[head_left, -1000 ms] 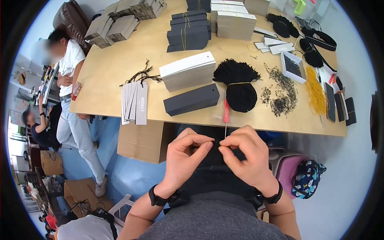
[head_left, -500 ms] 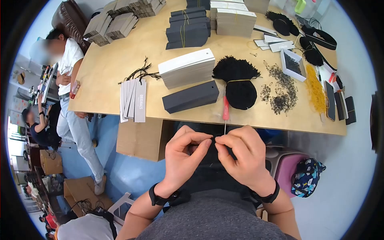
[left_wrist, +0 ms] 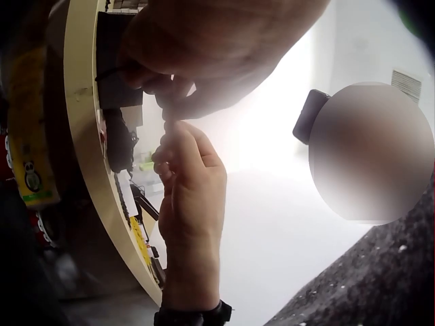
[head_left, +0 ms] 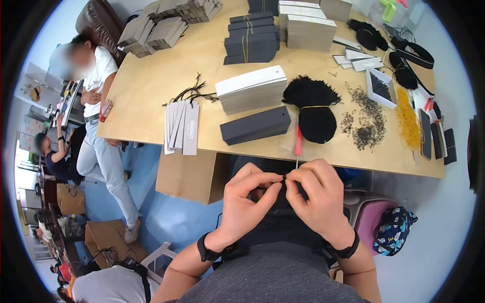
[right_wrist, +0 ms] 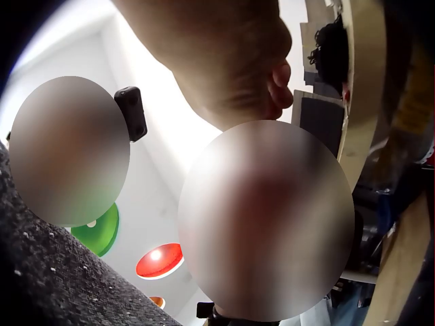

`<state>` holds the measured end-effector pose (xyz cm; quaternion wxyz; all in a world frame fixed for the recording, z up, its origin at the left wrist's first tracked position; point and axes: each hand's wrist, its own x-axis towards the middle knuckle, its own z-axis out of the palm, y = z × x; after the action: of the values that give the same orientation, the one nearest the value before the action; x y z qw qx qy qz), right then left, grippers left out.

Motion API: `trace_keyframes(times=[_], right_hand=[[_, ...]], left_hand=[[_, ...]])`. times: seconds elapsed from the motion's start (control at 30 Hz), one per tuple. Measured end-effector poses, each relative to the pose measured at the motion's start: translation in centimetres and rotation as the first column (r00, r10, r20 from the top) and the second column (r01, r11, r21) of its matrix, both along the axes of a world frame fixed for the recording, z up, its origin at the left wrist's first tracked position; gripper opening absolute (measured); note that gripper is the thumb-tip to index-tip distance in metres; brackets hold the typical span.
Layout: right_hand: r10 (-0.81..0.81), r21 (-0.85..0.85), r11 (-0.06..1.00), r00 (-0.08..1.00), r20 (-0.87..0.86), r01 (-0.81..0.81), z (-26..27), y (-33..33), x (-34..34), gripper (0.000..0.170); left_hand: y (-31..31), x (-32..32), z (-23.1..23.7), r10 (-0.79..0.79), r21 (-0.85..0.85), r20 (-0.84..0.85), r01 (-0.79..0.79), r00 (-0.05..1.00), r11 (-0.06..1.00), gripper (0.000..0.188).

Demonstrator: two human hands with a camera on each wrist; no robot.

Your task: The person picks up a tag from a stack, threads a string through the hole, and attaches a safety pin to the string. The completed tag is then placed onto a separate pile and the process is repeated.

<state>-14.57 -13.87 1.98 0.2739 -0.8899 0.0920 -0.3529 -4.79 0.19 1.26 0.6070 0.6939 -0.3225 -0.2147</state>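
Over the lap, just off the table's front edge, my left hand [head_left: 247, 202] pinches a small piece of black cord [head_left: 284, 177] between thumb and forefinger. My right hand [head_left: 318, 202] meets it from the other side, thumb and forefinger pinched on the same bit. Most of the cord is hidden by the fingertips; I cannot tell its shape there. In the left wrist view a dark strand [left_wrist: 112, 71] sticks out beside the left hand. Just beyond the fingertips lies a red-handled tool [head_left: 298, 142], its thin metal shaft reaching past the edge. Behind it sits a bundle of black cords [head_left: 318, 123].
On the wooden table [head_left: 146, 96] stand a stack of white tags [head_left: 250, 93] and a dark stack [head_left: 255, 125]. Corded tags [head_left: 189, 131] lie left. Small dark wire pins [head_left: 369, 134], a white box [head_left: 379, 91] and yellow strands [head_left: 408, 121] lie right. A person [head_left: 103, 91] stands left.
The head view has swung a little, so the table and hands sit farther right in it. The fingertips of both hands have come closer together around the black cord.
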Motion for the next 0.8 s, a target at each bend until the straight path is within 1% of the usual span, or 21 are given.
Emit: trace_keyframes(times=[0.1, 0.13, 0.2, 0.23, 0.27, 0.33, 0.37, 0.43, 0.47, 0.53, 0.57, 0.63, 0.67, 0.73, 0.77, 0.8], right_hand=[[0.013, 0.071, 0.997, 1.000, 0.015, -0.014, -0.2, 0.0, 0.1, 0.020], [0.005, 0.066, 0.998, 1.000, 0.009, -0.005, -0.3, 0.0, 0.0, 0.020], [0.060, 0.179, 0.982, 0.998, -0.001, -0.059, -0.4, 0.0, 0.0, 0.019], [0.072, 0.220, 0.973, 0.997, -0.005, -0.070, -0.4, 0.0, -0.1, 0.016], [0.072, 0.221, 0.973, 0.997, -0.008, -0.068, -0.4, 0.1, -0.2, 0.016], [0.095, 0.311, 0.947, 0.995, -0.032, -0.081, -0.4, 0.2, -0.2, 0.014], [0.096, 0.311, 0.947, 0.995, -0.031, -0.082, -0.4, 0.1, -0.2, 0.014], [0.125, 0.414, 0.906, 0.991, -0.052, -0.093, -0.4, 0.1, -0.2, 0.012], [0.127, 0.417, 0.904, 0.990, -0.054, -0.093, -0.5, 0.1, -0.2, 0.012], [0.127, 0.375, 0.923, 0.989, -0.076, -0.089, -0.5, 0.0, -0.2, 0.011], [0.129, 0.377, 0.922, 0.989, -0.078, -0.090, -0.5, 0.1, -0.2, 0.011], [0.098, 0.374, 0.925, 0.992, -0.079, -0.062, -0.5, 0.2, -0.2, 0.014], [0.099, 0.378, 0.924, 0.992, -0.080, -0.062, -0.5, 0.2, -0.1, 0.014], [0.006, 0.165, 0.986, 1.000, 0.007, -0.007, -0.3, 0.3, 0.0, 0.018], [0.011, 0.171, 0.985, 1.000, 0.007, -0.012, -0.3, 0.2, 0.0, 0.018], [0.035, 0.089, 0.995, 0.999, 0.021, -0.037, -0.2, 0.1, -0.1, 0.020]], left_hand=[[-0.2, 0.1, 0.2, 0.008, -0.022, -0.042, -0.009, 0.999, 1.000, 0.008], [-0.2, 0.2, 0.2, -0.001, -0.027, -0.048, -0.001, 0.999, 1.000, 0.008], [-0.2, 0.4, -0.1, -0.017, -0.044, -0.159, 0.010, 0.987, 0.999, 0.008], [-0.2, 0.5, -0.6, -0.013, -0.061, -0.182, 0.002, 0.983, 0.998, 0.009], [-0.3, 0.4, -0.6, -0.013, -0.059, -0.185, 0.002, 0.983, 0.998, 0.009], [-0.6, 0.2, -0.4, 0.023, -0.086, -0.347, -0.057, 0.937, 0.995, 0.008], [-0.5, 0.3, -0.5, 0.024, -0.086, -0.347, -0.057, 0.938, 0.995, 0.008], [-0.3, 0.6, -0.8, -0.034, -0.111, -0.205, 0.011, 0.978, 0.994, 0.009], [-0.3, 0.6, -0.8, -0.032, -0.109, -0.207, 0.009, 0.978, 0.994, 0.009], [-0.2, 0.5, -0.9, -0.026, -0.083, -0.308, 0.000, 0.951, 0.997, 0.008], [-0.2, 0.5, -0.9, -0.024, -0.081, -0.310, -0.001, 0.950, 0.997, 0.008], [-0.2, 0.4, -0.7, 0.001, -0.036, -0.425, -0.018, 0.905, 0.999, 0.005], [-0.3, 0.4, -0.6, 0.003, -0.032, -0.426, -0.018, 0.905, 0.999, 0.005], [-0.5, 0.4, -0.5, 0.060, -0.023, -0.468, -0.080, 0.882, 0.997, 0.005], [-0.5, 0.5, -0.6, 0.067, -0.017, -0.468, -0.085, 0.881, 0.996, 0.005], [-0.6, 0.5, -0.7, 0.067, -0.038, -0.452, -0.094, 0.890, 0.995, 0.007]])
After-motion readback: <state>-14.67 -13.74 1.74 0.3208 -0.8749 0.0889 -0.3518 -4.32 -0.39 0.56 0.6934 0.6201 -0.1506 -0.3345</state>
